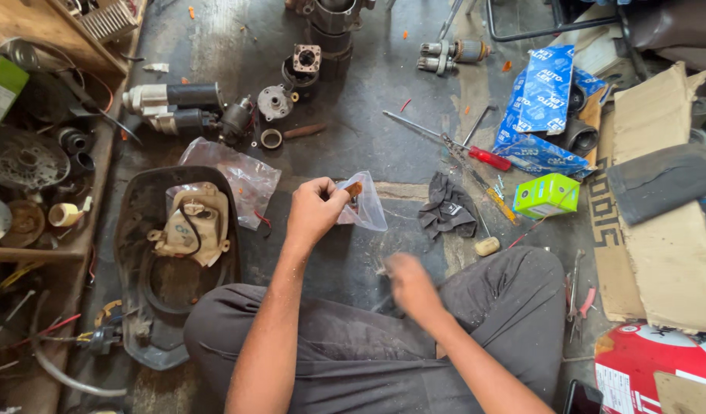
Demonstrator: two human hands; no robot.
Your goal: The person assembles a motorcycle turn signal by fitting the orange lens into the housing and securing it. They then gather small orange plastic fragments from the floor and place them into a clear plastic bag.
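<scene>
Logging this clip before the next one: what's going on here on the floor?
A person sits cross-legged on a dark workshop floor. The left hand holds up a small clear plastic bag with a little brownish part at its mouth. The right hand is lower, near the knee, and blurred, so what it holds cannot be told. A dark plastic housing with a cream-coloured part inside lies to the left; a red-handled screwdriver, a black rag and a small green box lie to the right.

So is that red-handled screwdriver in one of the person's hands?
No, the red-handled screwdriver lies on the floor beyond both hands, while the left hand holds a small clear plastic bag.
</scene>
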